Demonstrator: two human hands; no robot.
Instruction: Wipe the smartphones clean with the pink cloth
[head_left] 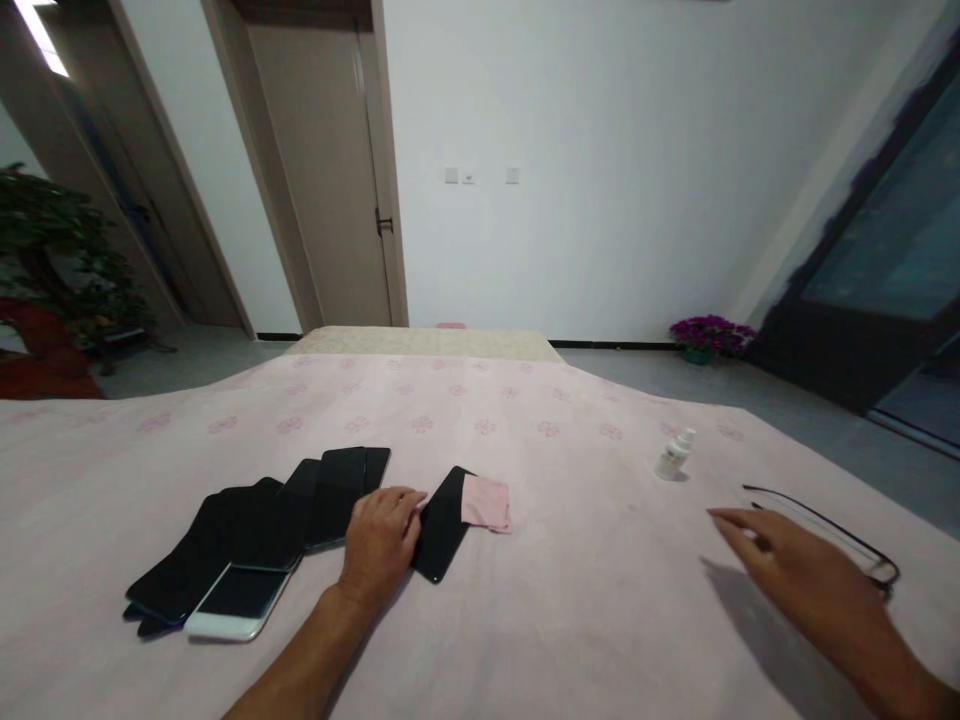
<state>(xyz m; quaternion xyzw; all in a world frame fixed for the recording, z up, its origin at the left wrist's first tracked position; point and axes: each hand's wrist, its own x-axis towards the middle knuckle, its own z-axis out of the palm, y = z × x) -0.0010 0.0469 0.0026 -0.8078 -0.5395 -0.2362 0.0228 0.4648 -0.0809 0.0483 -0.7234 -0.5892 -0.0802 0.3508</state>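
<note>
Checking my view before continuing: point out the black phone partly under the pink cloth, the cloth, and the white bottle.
Black phone (442,530), head view, uncovered part of its face.
Pink cloth (486,502), head view, middle of its top.
White bottle (673,460), head view, its body.

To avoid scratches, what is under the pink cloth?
A black phone lies partly under the cloth; its covered edge and anything else beneath are hidden.

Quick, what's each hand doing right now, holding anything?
Left hand: bent fingers at the black phone partly under pink cloth; grip cannot be told.
Right hand: raised near the glasses, nothing visibly held; open or closed unclear.
</note>
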